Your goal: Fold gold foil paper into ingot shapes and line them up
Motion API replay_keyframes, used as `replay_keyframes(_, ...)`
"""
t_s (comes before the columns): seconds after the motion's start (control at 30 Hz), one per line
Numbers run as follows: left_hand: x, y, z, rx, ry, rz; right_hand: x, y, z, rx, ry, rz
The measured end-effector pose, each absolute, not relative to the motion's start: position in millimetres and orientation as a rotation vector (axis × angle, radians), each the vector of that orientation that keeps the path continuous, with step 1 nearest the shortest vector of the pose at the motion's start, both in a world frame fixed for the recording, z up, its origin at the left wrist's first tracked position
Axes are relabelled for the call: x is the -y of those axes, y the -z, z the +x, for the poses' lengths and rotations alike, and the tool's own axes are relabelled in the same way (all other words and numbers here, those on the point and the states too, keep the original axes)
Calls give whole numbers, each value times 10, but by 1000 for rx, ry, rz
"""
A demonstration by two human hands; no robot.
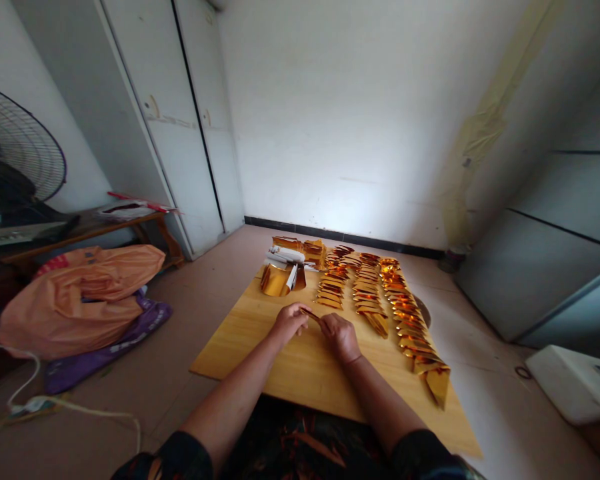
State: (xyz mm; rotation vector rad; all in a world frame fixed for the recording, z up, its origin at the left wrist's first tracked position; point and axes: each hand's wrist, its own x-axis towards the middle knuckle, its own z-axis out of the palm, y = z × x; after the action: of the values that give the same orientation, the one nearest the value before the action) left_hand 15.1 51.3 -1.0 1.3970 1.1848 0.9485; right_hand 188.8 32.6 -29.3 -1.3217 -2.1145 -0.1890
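Between my two hands, just above the wooden board, is a narrow folded piece of gold foil paper [311,315]. My left hand [291,322] pinches its left end, and my right hand [338,333] grips the right end, hiding part of it. Beyond my hands lies a curved stack of gold foil sheets [276,280] with white edges. To the right run rows of folded gold foil pieces: a short row [331,290], a middle row [369,293] and a long, shiny row [410,320] near the board's right side.
The wooden board [260,363] is low over the tiled floor. On the left are a fan [25,143], an orange bag [80,293], a purple bag [110,340] and a cord [90,411]. A white box [575,383] stands on the right, and a wall is behind.
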Motion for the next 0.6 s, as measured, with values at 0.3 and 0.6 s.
replay_keyframes(0.3, -406, -211, -4, -1153, -748, 1631, -172, 72, 1979, 2145, -248, -1272)
replay_keyframes(0.6, -497, -186, -37, -1161, -655, 1923, -219, -113, 2122, 2060, -770, -1300)
